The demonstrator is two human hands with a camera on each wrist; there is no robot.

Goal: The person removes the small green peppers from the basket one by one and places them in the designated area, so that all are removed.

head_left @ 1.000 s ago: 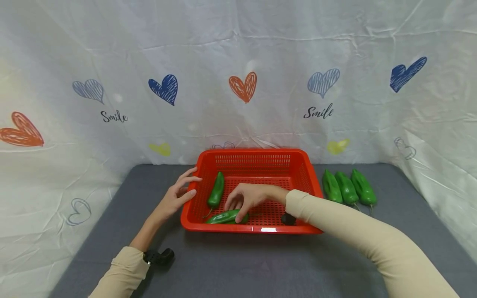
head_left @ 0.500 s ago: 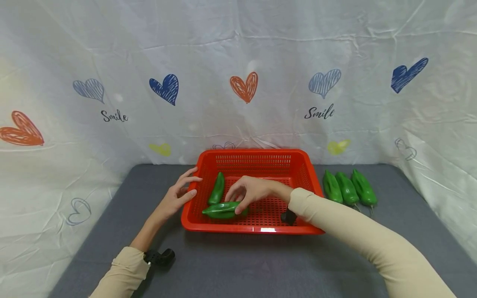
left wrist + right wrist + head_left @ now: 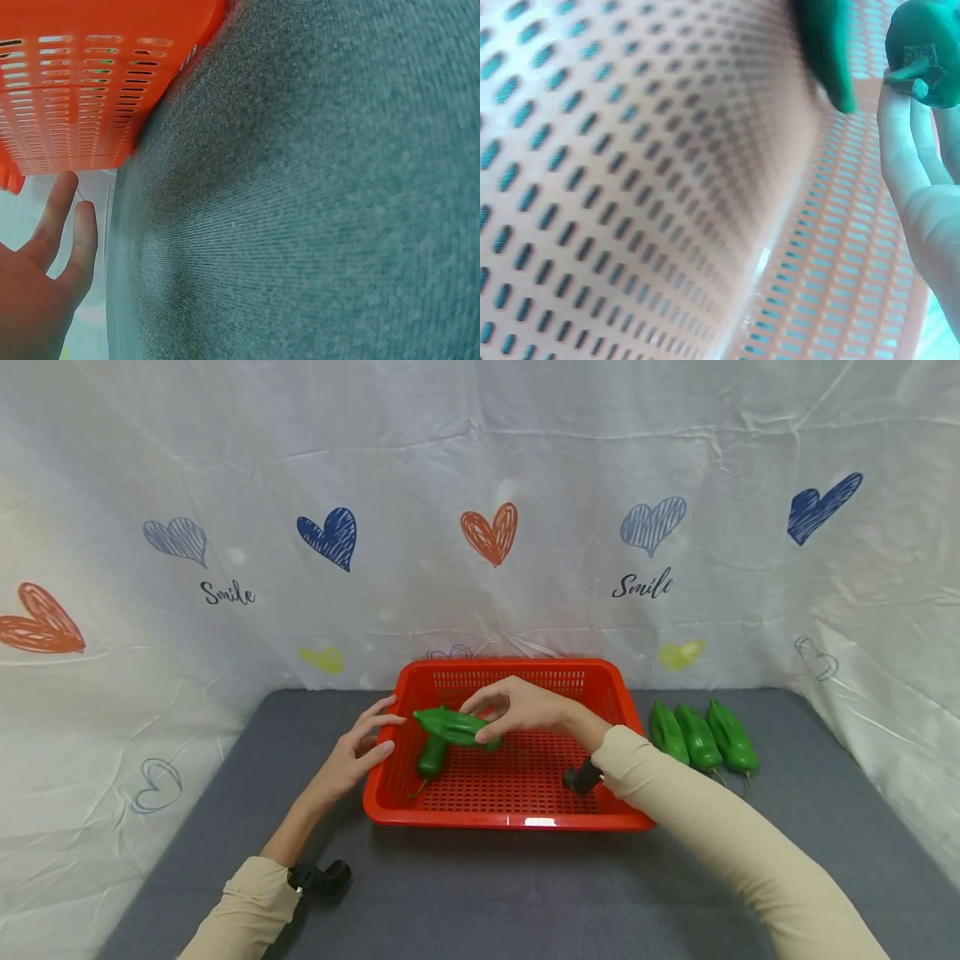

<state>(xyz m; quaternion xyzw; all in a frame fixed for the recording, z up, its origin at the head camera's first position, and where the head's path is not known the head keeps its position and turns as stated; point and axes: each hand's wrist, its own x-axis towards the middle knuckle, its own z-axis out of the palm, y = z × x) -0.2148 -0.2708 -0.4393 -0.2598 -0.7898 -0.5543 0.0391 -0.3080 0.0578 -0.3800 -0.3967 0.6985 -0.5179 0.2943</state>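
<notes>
My right hand (image 3: 525,706) pinches a green pepper (image 3: 453,727) between thumb and fingers, raised over the red plastic basket (image 3: 517,821). The pepper lies roughly sideways with its tip to the left; its stem end (image 3: 922,71) shows in the right wrist view. Beneath it, a second green pepper (image 3: 431,760) rests in the left part of the basket, its upper portion covered by the held one. My left hand (image 3: 358,752) is at the basket's left rim, fingers spread and fairly straight. Two of those fingers (image 3: 84,240) appear beside the basket wall in the left wrist view.
Three green peppers (image 3: 701,739) lie side by side on the grey tabletop (image 3: 480,893), right of the basket. Behind the table hangs a white cloth (image 3: 405,602) printed with hearts. Black wrist cameras are worn on both wrists.
My right hand has lifted the pepper from the basket's front left and carried it up and toward the back. The left hand stays at the rim.
</notes>
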